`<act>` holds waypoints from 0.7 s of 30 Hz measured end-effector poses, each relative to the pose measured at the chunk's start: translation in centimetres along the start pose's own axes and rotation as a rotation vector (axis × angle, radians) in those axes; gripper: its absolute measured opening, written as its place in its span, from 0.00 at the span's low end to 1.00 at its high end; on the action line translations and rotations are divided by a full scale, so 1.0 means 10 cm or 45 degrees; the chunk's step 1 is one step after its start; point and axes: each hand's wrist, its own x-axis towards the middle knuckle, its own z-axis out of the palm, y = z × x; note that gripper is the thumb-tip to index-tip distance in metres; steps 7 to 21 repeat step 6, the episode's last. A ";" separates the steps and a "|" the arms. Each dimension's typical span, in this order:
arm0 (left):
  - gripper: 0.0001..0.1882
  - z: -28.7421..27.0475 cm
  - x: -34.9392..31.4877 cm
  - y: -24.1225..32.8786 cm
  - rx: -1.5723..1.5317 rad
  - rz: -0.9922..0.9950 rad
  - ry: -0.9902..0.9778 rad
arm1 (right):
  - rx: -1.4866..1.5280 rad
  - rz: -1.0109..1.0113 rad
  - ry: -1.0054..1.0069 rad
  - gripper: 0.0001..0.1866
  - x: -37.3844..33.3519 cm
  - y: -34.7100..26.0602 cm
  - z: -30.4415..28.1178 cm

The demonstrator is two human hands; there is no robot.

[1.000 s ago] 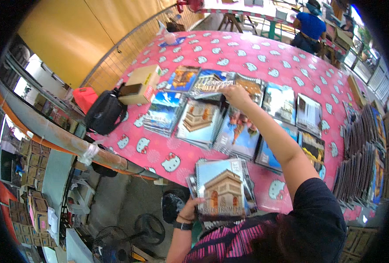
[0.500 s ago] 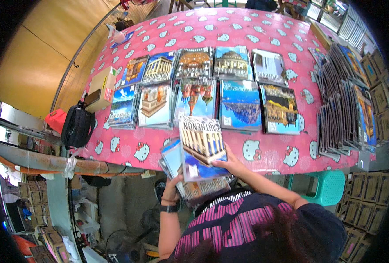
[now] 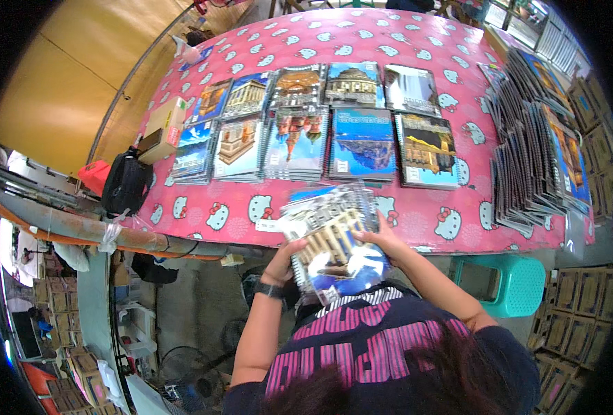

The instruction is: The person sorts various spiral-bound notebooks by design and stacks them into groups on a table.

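Note:
A stack of spiral-bound notebooks [image 3: 337,252] is held at the table's near edge, close to my body. The top cover, somewhat blurred, shows a columned temple above blue. My left hand [image 3: 283,264] grips the stack's left side, and a dark band [image 3: 270,290] circles that wrist. On the right side, my right hand [image 3: 386,243] closes around the edge with its thumb over the cover. Just beyond lie two rows of notebook piles, among them one with a blue sea cover [image 3: 363,145] and one with colourful domes [image 3: 296,144].
The table has a pink patterned cloth [image 3: 216,216]. Many notebooks stand in tall piles [image 3: 524,169] at the right. A black bag [image 3: 125,183] and a cardboard box [image 3: 162,128] sit at the left. A green stool [image 3: 517,285] is below the right edge; a fan [image 3: 185,377] stands lower left.
The held notebooks, fanned apart earlier, are now gathered into a more even stack between both hands. The stack has shifted slightly right, and my view has moved a little.

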 end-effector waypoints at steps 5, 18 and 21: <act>0.40 0.16 0.46 0.39 1.284 0.041 0.219 | 0.389 -0.102 0.005 0.53 -0.09 -0.01 0.04; 0.47 0.04 0.62 0.51 1.977 -0.119 0.183 | 0.457 -0.101 0.033 0.52 -0.11 -0.04 0.08; 0.47 0.04 0.62 0.51 1.977 -0.119 0.183 | 0.457 -0.101 0.033 0.52 -0.11 -0.04 0.08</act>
